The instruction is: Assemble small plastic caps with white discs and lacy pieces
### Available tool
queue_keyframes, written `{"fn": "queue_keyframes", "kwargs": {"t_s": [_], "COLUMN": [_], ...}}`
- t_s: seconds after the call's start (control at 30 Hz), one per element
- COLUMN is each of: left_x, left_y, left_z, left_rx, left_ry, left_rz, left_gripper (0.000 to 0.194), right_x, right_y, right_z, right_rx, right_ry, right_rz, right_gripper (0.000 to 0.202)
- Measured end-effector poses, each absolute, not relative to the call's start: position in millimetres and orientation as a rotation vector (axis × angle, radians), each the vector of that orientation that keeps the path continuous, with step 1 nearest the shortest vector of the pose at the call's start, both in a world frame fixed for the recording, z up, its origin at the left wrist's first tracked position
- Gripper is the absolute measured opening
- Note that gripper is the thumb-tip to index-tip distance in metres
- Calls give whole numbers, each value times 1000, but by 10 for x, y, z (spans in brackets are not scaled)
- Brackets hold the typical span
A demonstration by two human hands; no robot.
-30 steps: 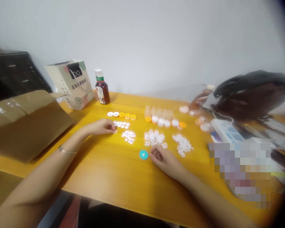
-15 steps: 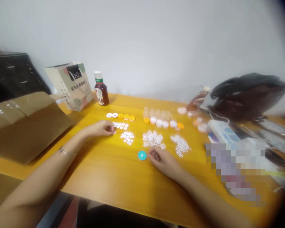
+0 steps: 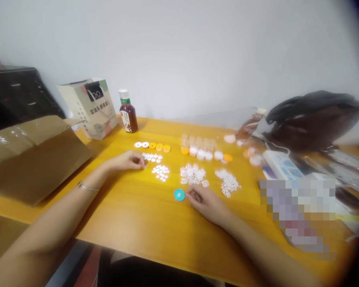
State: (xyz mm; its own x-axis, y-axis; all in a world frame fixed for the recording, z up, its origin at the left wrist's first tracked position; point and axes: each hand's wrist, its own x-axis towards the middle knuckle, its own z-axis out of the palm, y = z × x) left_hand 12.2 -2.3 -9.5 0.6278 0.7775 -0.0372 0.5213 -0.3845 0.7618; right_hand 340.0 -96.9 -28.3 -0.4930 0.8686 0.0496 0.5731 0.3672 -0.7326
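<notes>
My left hand [image 3: 130, 160] rests on the table with its fingers curled together, at the left end of a cluster of small white round pieces [image 3: 153, 158]. Whether its fingertips pinch one of them is too small to tell. Just in front lies a second group of white pieces [image 3: 160, 172]. My right hand [image 3: 205, 202] is closed in a loose curl, right beside a teal disc [image 3: 179, 195] that lies flat. Anything inside its fingers is hidden. Beyond that hand are a pile of white openwork pieces [image 3: 192, 173] and another such pile [image 3: 227, 181].
White and yellow round rings [image 3: 152, 146] form a row behind. Clear containers [image 3: 198, 142] with white and orange lids stand farther right. A cardboard box [image 3: 36, 159], paper bag [image 3: 97, 109] and bottle [image 3: 128, 113] are left; a dark bag [image 3: 314, 115] and white box [image 3: 283, 164] are right.
Both hands stay almost where they were, with fingers still curled. The view has shifted very slightly; the pieces on the table have not visibly moved.
</notes>
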Motion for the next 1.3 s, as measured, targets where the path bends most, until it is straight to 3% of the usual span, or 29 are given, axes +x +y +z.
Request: {"fn": "queue_keyframes", "kwargs": {"t_s": [0.47, 0.93, 1.3], "left_x": [148, 197, 966], "left_y": [-10, -77, -579], "left_z": [-84, -77, -43], "left_rx": [2337, 2000, 2016], "left_ry": [979, 1121, 941], "left_rz": [381, 588, 819], "left_gripper": [18, 18, 17], "right_x": [3409, 3406, 3316], "right_y": [-977, -969, -951], "right_z": [-276, -252, -271], "right_rx": [-1253, -1259, -1183], "right_ry": [-2217, -2218, -2006], "right_rz": [917, 933, 897], "right_gripper": [13, 15, 11]}}
